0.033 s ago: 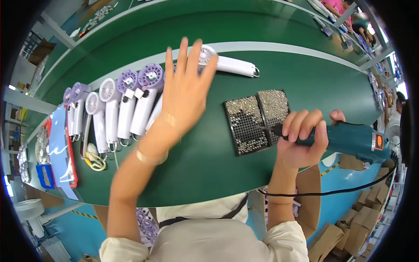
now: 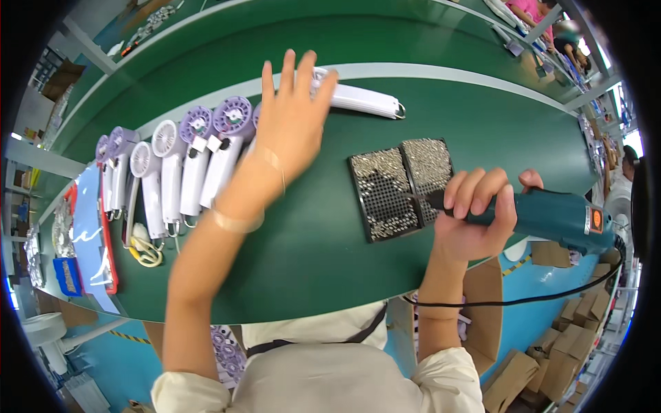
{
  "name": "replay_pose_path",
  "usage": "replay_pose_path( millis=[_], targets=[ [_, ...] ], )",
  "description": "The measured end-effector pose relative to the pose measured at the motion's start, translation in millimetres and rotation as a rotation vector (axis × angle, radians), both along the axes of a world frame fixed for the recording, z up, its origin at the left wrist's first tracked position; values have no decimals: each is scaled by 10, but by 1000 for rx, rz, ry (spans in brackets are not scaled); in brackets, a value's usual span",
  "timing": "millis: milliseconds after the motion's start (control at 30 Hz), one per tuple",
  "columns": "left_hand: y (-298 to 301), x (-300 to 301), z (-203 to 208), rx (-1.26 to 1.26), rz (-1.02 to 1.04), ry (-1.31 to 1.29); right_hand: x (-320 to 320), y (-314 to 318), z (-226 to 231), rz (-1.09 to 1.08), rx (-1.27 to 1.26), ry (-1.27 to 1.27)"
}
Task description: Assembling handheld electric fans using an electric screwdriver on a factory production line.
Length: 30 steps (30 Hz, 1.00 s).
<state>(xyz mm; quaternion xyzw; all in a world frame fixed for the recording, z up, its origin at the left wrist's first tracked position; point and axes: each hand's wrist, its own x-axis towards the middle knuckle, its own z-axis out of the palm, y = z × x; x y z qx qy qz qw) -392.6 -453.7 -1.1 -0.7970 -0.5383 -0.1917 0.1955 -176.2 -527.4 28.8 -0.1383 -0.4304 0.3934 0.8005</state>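
Note:
My left hand (image 2: 292, 124), fingers stretched and slightly blurred, reaches over the head of a white handheld fan (image 2: 365, 100) lying on its side at the back of the bench. Whether the fingers touch it I cannot tell. My right hand (image 2: 478, 213) is wrapped around a teal electric screwdriver (image 2: 558, 219) with a black cord. Its dark tip points left, over a black two-part tray (image 2: 365, 220) of small metal screws. To the left, several white and purple handheld fans stand in a row, among them one with an open purple head (image 2: 233, 115); my left arm partly hides the row.
A red-edged tray (image 2: 110, 265) with a blue sheet, a small blue box (image 2: 67, 277) and a yellow-white cable (image 2: 144, 251) lie at the left of the green bench (image 2: 310, 275). Cardboard boxes (image 2: 516, 372) stand on the floor. Other people work at the far right.
My left hand has moved slightly farther away, toward the back of the bench. My right hand keeps the screwdriver over the screw tray. The whole view has shifted slightly.

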Motion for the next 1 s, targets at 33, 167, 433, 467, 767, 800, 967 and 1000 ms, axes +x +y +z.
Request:
replay_pose_path(
  millis=[33, 167, 433, 467, 767, 800, 967, 1000],
  targets=[
    [257, -89, -119, -90, 7, 13, 17, 12, -2, -12, -6, 20],
    [824, -292, 4, -434, -214, -359, 196, 138, -49, -141, 29, -11],
    [-184, 37, 1584, -391, -70, -543, 335, 182, 4, -142, -43, 66],
    [-289, 78, 1628, -551, -7, -807, 324, 193, -16, -146, -47, 29],
    [-701, -8, 335, -712, 20, -17, -167, 259, -230, 28, -90, -163],
    [-712, 2, 250, -696, 59, -38, -203, 297, -280, 55, -78, -194],
    [-867, -91, -59, -456, -61, -417, -270, 437, -433, 63, -68, -330],
    [-917, -158, -92, -429, -150, -414, -290, 437, -430, 70, -72, -309]
  ],
)
